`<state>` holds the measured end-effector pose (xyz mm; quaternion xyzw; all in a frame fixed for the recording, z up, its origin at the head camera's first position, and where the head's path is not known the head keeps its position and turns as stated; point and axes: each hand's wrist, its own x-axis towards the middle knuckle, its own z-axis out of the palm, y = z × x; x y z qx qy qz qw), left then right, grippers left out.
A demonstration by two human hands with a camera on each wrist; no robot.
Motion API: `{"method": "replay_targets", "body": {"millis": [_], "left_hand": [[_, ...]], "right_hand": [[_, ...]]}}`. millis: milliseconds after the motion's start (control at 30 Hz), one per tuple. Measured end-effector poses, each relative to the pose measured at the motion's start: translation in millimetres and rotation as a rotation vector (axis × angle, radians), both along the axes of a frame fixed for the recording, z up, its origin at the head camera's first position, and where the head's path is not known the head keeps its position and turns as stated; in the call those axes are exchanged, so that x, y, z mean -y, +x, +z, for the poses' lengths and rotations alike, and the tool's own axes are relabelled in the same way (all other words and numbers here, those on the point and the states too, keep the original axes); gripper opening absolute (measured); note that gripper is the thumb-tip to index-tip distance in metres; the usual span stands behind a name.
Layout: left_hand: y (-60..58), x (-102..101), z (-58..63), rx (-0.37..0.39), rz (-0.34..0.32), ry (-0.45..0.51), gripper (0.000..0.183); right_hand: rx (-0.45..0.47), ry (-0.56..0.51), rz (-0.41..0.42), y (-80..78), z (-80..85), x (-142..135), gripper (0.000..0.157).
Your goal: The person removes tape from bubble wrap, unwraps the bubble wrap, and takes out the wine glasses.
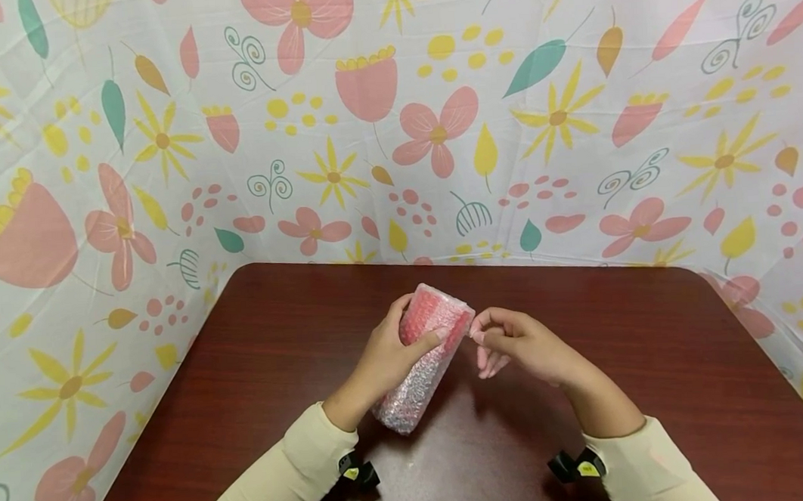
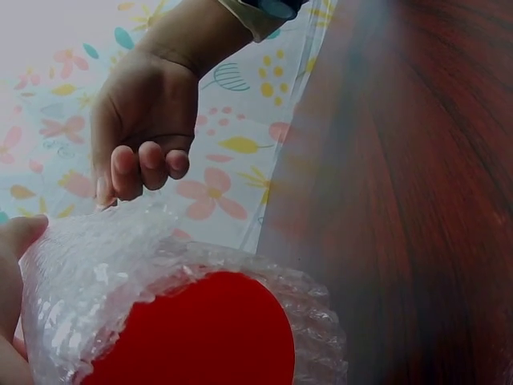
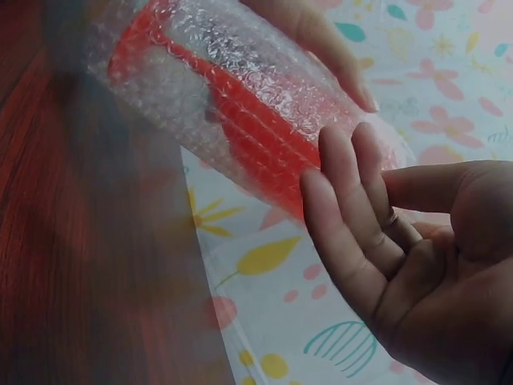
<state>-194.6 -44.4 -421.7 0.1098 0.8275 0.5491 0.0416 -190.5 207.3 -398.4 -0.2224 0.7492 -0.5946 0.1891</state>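
A roughly cylindrical red and whitish object wrapped in clear bubble wrap (image 1: 424, 355) is held tilted above the table. My left hand (image 1: 393, 349) grips it around the upper side, thumb across its front. In the left wrist view, the object's flat red round end (image 2: 208, 337) shows inside the open end of the bubble wrap (image 2: 104, 273). My right hand (image 1: 518, 343) is at the wrap's upper right edge, thumb and index finger pinching it there. Its other fingers (image 3: 345, 216) are loosely bent beside the wrap in the right wrist view; the pinched spot itself is partly hidden.
Below the hands spreads a dark reddish-brown wooden table (image 1: 276, 325) with rounded far corners. A white cloth (image 1: 384, 176) printed with flowers and leaves hangs behind it and along the sides. Each wrist carries a small black camera mount (image 1: 362, 472) near the cream sleeve.
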Motion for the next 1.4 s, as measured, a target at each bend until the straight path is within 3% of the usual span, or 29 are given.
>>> {"method": "replay_targets", "body": {"millis": [333, 667, 1400], "left_hand": [[0.8, 0.0, 1.0, 0.044, -0.04, 0.028, 0.08], [0.8, -0.8, -0.7, 0.011, -0.041, 0.024, 0.079], [-1.9, -2.9, -5.9, -0.076, 0.041, -0.007, 0.088]], "right_hand": [[-0.014, -0.012, -0.003, -1.3, -0.4, 3.7, 0.027], [-0.012, -0.003, -0.007, 0.6, 0.1, 5.8, 0.023], [0.011, -0.038, 0.029, 3.3, 1.3, 7.6, 0.028]]}}
